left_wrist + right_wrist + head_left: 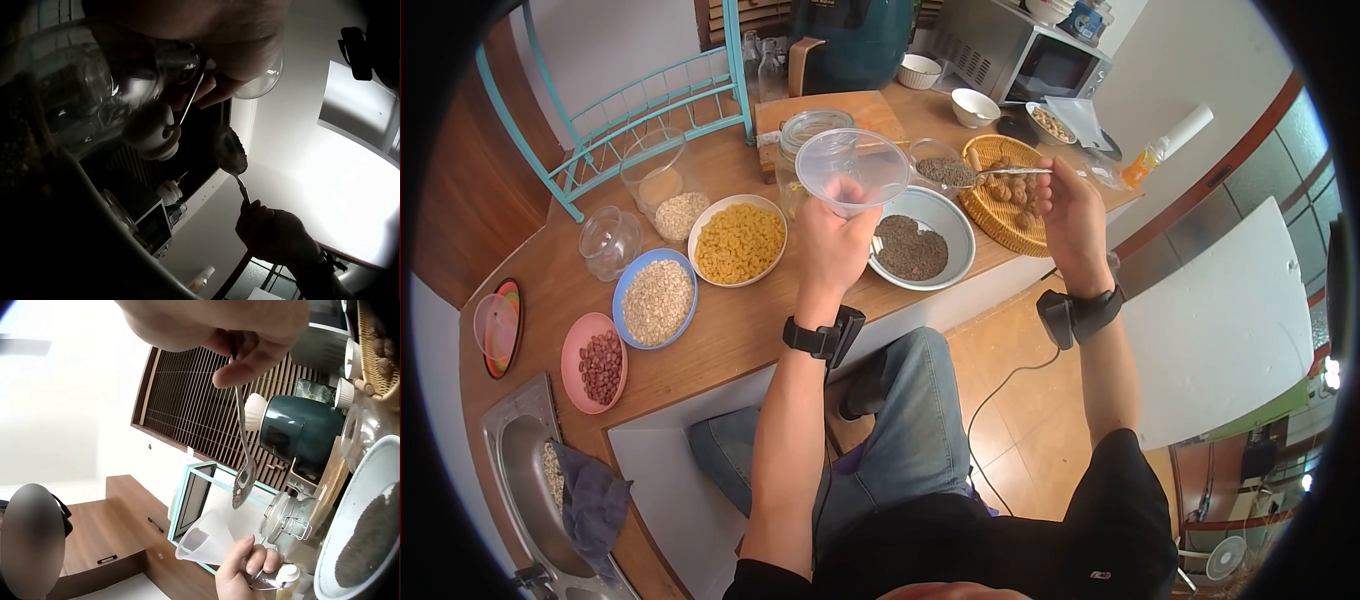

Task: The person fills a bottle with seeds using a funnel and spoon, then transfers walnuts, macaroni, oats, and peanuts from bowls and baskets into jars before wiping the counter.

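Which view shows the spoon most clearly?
The right wrist view: the whole spoon hangs from the right hand. The head view shows it small, over the basket; the left wrist view shows it dark against light.

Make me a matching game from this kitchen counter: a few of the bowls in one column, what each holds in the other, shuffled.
Things:
1. pink bowl
2. blue bowl
3. white bowl
4. grey bowl

Contents:
A. yellow pasta
B. small dark seeds
C. reddish-brown beans
D. pale oat flakes

Pairs: 1-C, 2-D, 3-A, 4-B.
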### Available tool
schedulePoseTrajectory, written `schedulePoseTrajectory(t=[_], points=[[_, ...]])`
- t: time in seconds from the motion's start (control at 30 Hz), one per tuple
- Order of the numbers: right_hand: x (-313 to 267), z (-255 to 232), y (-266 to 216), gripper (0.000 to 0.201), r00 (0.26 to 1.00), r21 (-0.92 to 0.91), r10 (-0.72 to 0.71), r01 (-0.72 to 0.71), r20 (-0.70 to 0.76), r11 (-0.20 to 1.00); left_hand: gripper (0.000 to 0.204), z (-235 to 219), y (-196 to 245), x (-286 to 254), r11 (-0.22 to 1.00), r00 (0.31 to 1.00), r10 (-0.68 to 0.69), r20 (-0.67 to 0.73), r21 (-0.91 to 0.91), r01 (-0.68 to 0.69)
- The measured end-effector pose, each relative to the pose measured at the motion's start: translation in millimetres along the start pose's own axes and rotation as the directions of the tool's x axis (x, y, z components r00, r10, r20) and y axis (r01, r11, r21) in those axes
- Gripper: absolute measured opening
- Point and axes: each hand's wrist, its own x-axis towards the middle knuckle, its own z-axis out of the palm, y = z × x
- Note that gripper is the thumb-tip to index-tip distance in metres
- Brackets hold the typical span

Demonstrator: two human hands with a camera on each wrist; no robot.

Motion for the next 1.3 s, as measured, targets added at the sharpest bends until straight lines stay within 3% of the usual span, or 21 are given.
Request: schedulePoseTrajectory(t=[0.43, 0.83, 1.0, 1.13, 1.23, 1.27, 1.3], points=[[7.4, 28.1, -27.6, 0.024, 0.999, -0.016, -0.047, 0.048, 0.017, 0.999, 0.018, -1.1, 3.5, 0.4, 0.999, 1.0, 0.024, 0.007, 0.048, -0.024], [-3.1, 73.8, -20.0, 0.027, 0.98, -0.06, -0.037, 0.05, 0.193, 0.997, 0.017, -2.4, 4.0, 0.1, 0.996, 1.0, -0.024, 0.012, 0.085, 0.023], [-27.4, 76.8, -9.0, 0.032, 0.952, -0.138, -0.176, 0.215, 0.252, 0.967, 0.023, -1.6, 7.0, 0.3, 1.0, 1.0, 0.013, 0.008, -0.002, -0.013], [-53.9, 73.3, -2.6, 0.026, 0.815, -0.304, -0.401, 0.541, 0.417, 0.784, 0.022, 0.4, 7.4, -0.2, 0.998, 0.998, 0.057, -0.027, -0.004, -0.057], [-56.3, 63.4, -7.7, 0.024, 0.414, -0.286, -0.578, 0.909, 0.704, 0.303, 0.021, -0.9, 11.3, -1.6, 0.999, 1.0, 0.01, -0.009, 0.042, -0.01], [-57.0, 61.4, -6.6, 0.024, 0.332, -0.26, -0.628, 0.943, 0.704, 0.207, 0.021, -0.5, 11.1, -1.8, 0.999, 1.0, 0.021, -0.016, 0.036, -0.02], [-57.7, 56.6, -4.9, 0.024, 0.365, -0.294, -0.672, 0.93, 0.645, 0.223, 0.021, 0.1, 10.5, -1.5, 0.999, 0.999, 0.031, -0.023, 0.031, -0.03]])
